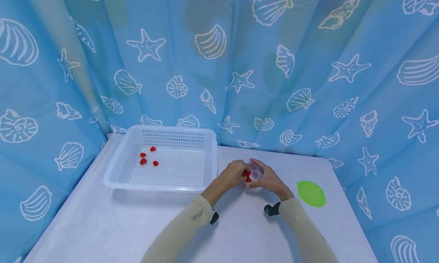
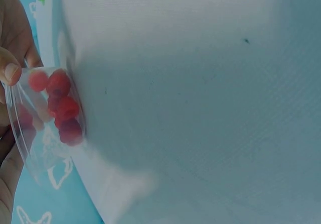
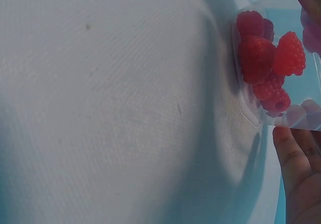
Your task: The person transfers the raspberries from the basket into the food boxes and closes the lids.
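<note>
A clear plastic cup (image 1: 257,173), with several red raspberries (image 3: 257,58) inside, is close over the white cloth. My right hand (image 1: 269,178) grips it from the right, fingers spread round its wall. At the cup's mouth is my left hand (image 1: 234,173), its fingertips pinching a raspberry (image 3: 312,33) that shows through the clear wall in the right wrist view. Part of the left hand's grasp is hidden by the cup and fingers. In the left wrist view, raspberries (image 2: 65,107) gather toward the cup's base.
A white perforated plastic basket (image 1: 161,186) stands to the left with several raspberries (image 1: 143,161) in its left part. Right of the hands lies a flat lime-green leaf-shaped piece (image 1: 311,193). A blue shell-patterned curtain (image 1: 233,114) borders the white-covered table (image 1: 82,225).
</note>
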Tool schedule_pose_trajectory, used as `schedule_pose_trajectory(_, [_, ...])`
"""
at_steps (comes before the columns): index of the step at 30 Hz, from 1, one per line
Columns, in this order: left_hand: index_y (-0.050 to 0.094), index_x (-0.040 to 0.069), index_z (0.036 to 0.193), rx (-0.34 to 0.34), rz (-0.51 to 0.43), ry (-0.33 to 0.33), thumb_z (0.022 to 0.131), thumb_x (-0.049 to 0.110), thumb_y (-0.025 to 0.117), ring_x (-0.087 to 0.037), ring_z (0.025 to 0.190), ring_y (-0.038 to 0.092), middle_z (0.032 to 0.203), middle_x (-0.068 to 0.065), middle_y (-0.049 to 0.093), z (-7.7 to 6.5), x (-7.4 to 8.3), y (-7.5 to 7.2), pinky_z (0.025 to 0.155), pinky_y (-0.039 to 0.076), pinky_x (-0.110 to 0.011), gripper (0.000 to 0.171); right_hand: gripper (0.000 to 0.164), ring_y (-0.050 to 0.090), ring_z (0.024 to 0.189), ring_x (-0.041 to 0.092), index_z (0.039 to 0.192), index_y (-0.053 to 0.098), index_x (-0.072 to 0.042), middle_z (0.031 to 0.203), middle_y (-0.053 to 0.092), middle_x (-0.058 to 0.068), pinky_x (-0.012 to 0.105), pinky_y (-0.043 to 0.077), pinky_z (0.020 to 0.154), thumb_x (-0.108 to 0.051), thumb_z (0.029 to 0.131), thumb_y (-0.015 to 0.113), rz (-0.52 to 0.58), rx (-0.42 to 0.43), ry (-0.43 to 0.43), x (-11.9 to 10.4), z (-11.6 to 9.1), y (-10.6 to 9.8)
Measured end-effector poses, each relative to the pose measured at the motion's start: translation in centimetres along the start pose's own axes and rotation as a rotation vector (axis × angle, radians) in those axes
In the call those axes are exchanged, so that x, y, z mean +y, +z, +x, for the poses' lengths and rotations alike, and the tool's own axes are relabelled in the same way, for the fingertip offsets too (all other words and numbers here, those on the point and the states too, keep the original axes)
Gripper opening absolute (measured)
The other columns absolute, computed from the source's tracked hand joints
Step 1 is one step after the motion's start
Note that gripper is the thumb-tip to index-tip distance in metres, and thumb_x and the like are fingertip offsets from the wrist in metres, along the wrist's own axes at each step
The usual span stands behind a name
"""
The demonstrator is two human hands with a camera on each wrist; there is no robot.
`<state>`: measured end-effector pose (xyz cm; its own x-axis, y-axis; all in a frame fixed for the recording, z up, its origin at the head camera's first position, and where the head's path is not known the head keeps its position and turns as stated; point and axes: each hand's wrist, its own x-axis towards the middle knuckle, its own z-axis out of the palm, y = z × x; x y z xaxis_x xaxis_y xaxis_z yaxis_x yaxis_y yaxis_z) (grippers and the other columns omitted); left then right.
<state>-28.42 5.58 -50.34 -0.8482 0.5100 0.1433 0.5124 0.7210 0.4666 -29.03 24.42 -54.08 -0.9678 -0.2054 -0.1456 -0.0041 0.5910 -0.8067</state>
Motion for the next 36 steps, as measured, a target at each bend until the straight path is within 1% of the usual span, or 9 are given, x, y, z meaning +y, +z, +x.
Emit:
schedule_pose_trajectory(7, [0.072, 0.013, 0.115, -0.013, -0.004, -0.051, 0.078, 0.014, 0.083, -0.011, 0.092, 0.063, 0.102, -0.001, 0.066, 0.0, 0.3, 0.0, 0.077, 0.052, -0.016, 0.039, 0.11, 0.03, 0.139, 0.029, 0.15, 0.035, -0.031, 0.148, 0.043, -0.002, 0.066, 0.029, 0.104, -0.032, 0.057, 0.094, 0.011, -0.005, -0.013, -0.1, 0.1, 0.0])
schedule_pose_trajectory(12, [0.072, 0.011, 0.115, -0.014, 0.004, -0.053, 0.08, 0.015, 0.081, -0.01, 0.09, 0.062, 0.104, -0.002, 0.066, -0.3, 0.4, -0.2, 0.078, 0.051, -0.015, 0.036, 0.107, 0.029, 0.141, 0.03, 0.15, 0.035, -0.03, 0.148, 0.044, -0.001, 0.065, 0.029, 0.105, -0.03, 0.06, 0.093, 0.016, -0.012, -0.025, -0.2, 0.2, 0.1])
schedule_pose_trajectory(16, [0.071, 0.012, 0.118, 0.009, -0.019, -0.045, 0.081, 0.015, 0.081, -0.011, 0.093, 0.062, 0.106, -0.001, 0.067, -0.9, 0.9, -0.8, 0.079, 0.051, -0.015, 0.039, 0.107, 0.027, 0.142, 0.031, 0.151, 0.035, -0.029, 0.151, 0.039, 0.001, 0.065, 0.029, 0.105, -0.029, 0.06, 0.093, 0.015, -0.013, -0.019, -0.3, 0.3, 0.1])
schedule_pose_trajectory(20, [0.07, 0.014, 0.122, 0.058, -0.08, -0.033, 0.082, 0.015, 0.08, -0.012, 0.097, 0.061, 0.111, 0.0, 0.066, -1.6, 1.7, -2.0, 0.079, 0.051, -0.015, 0.042, 0.109, 0.03, 0.138, 0.032, 0.15, 0.035, -0.03, 0.153, 0.035, 0.003, 0.064, 0.035, 0.102, -0.031, 0.058, 0.093, 0.006, -0.002, 0.006, -0.1, 0.2, 0.0])
schedule_pose_trajectory(23, [0.072, 0.014, 0.117, 0.103, -0.162, -0.029, 0.083, 0.014, 0.079, -0.01, 0.097, 0.062, 0.11, 0.0, 0.066, -2.4, 2.1, -3.0, 0.077, 0.05, -0.013, 0.035, 0.109, 0.033, 0.136, 0.033, 0.15, 0.035, -0.032, 0.152, 0.036, 0.005, 0.062, 0.039, 0.1, -0.032, 0.058, 0.093, -0.001, -0.002, 0.016, 0.0, 0.0, 0.0])
schedule_pose_trajectory(26, [0.072, 0.012, 0.113, 0.15, -0.234, -0.012, 0.085, 0.013, 0.077, -0.01, 0.096, 0.064, 0.108, 0.0, 0.067, -3.0, 2.0, -4.1, 0.076, 0.05, -0.011, 0.029, 0.108, 0.034, 0.136, 0.032, 0.15, 0.035, -0.032, 0.15, 0.039, 0.005, 0.06, 0.04, 0.099, -0.03, 0.059, 0.093, 0.014, -0.006, 0.008, -0.1, -0.2, 0.0])
schedule_pose_trajectory(30, [0.071, 0.009, 0.113, 0.197, -0.296, -0.003, 0.087, 0.01, 0.074, -0.013, 0.097, 0.067, 0.108, -0.002, 0.067, -4.0, 1.1, -5.6, 0.079, 0.051, -0.015, 0.027, 0.109, 0.037, 0.137, 0.033, 0.151, 0.034, -0.027, 0.148, 0.043, 0.006, 0.059, 0.04, 0.101, -0.028, 0.06, 0.093, 0.043, -0.011, -0.022, -0.2, -0.1, -0.1])
schedule_pose_trajectory(34, [0.07, 0.009, 0.113, 0.234, -0.365, -0.047, 0.088, 0.009, 0.072, -0.014, 0.098, 0.067, 0.109, -0.003, 0.067, -5.5, -0.4, -7.5, 0.081, 0.053, -0.02, 0.025, 0.111, 0.04, 0.136, 0.03, 0.151, 0.034, -0.025, 0.147, 0.045, 0.004, 0.057, 0.04, 0.101, -0.032, 0.058, 0.094, 0.037, -0.017, -0.019, -0.3, 0.0, 0.0])
schedule_pose_trajectory(36, [0.069, 0.009, 0.112, 0.258, -0.374, -0.062, 0.089, 0.008, 0.071, -0.015, 0.098, 0.067, 0.108, -0.003, 0.067, -6.2, -1.4, -8.4, 0.082, 0.054, -0.023, 0.023, 0.111, 0.039, 0.137, 0.03, 0.151, 0.034, -0.025, 0.147, 0.046, 0.004, 0.057, 0.04, 0.101, -0.032, 0.058, 0.094, 0.031, -0.02, -0.024, -0.2, 0.0, 0.1])
